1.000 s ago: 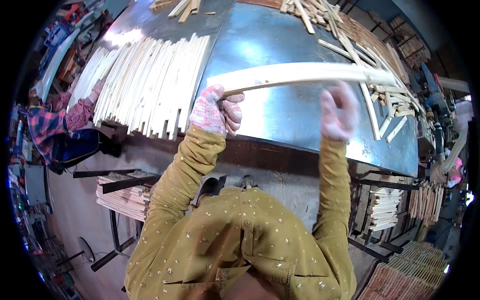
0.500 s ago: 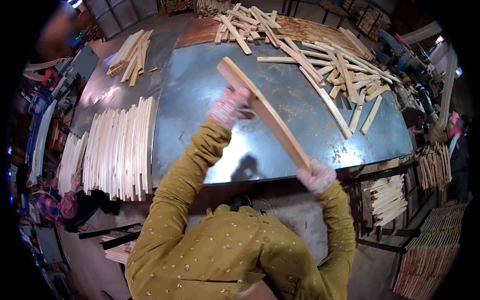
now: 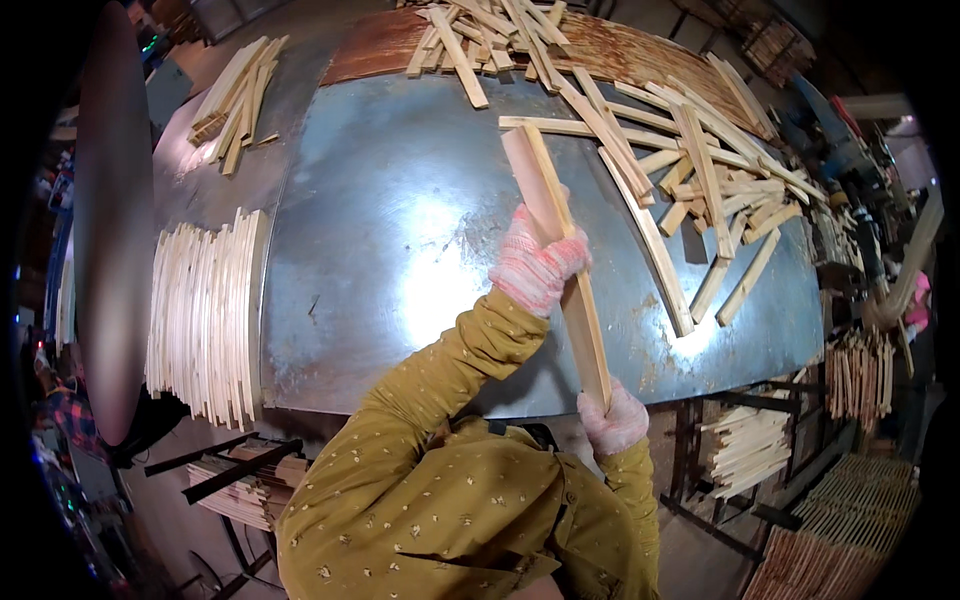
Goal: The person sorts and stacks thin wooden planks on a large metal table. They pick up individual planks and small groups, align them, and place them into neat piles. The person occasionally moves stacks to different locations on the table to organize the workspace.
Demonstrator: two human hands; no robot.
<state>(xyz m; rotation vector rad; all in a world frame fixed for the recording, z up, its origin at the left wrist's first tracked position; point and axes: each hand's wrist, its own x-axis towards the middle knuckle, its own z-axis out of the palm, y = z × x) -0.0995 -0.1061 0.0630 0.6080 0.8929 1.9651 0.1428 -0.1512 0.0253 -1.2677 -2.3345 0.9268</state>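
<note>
A pale wooden board (image 3: 588, 335) is held up over the metal tabletop, its far end tilted slightly left. My left hand (image 3: 540, 262), in a pink and white knit glove, wraps around it near the middle. Gripping its near end is my right hand (image 3: 612, 418), gloved alike, just past the table's front edge. Beyond and to the right lies a loose pile of wooden strips (image 3: 715, 180), apart from the held board.
The metal table (image 3: 370, 200) spans the middle. On its left stand a neat row of strips (image 3: 205, 320) and a smaller bundle (image 3: 235, 100). Another heap (image 3: 490, 40) lies at the back. Racks with stacked strips (image 3: 750, 440) flank the front right. A blurred dark shape (image 3: 115, 230) blocks the far left.
The board has swung more upright and shifted right. My left hand has moved right and nearer along it, while my right hand has come down with the near end. The view has shifted too.
</note>
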